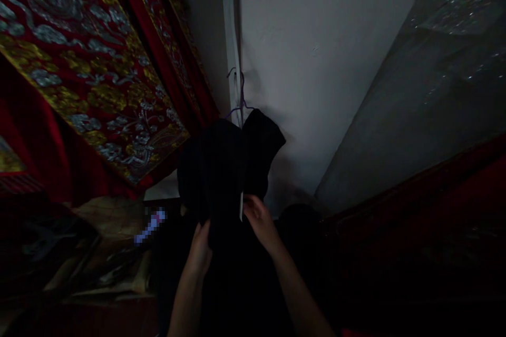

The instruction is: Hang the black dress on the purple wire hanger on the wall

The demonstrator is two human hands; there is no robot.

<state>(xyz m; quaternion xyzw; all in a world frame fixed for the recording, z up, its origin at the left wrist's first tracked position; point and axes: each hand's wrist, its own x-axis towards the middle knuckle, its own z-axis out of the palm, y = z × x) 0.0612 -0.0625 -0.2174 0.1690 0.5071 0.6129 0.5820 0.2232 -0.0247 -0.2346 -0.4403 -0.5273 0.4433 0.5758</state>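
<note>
Looking through the head camera, I see a black garment [225, 168] hanging on a purple hanger [241, 96] whose hook seems caught on a narrow white strip [230, 21] in the wall corner. My right hand [259, 221] has its fingers curled and pinches the cloth just beside a small white tag [241, 205]. My left hand [201, 253] lies against the cloth lower down with fingers almost straight; whether it grips a fold I cannot tell, the picture is too dark. To the left hangs red embroidered fabric [90, 63] with gold and silver patterns. I judge the hook's hold to be thin: a downward pull from either hand could slip it off and drop the garment.
</note>
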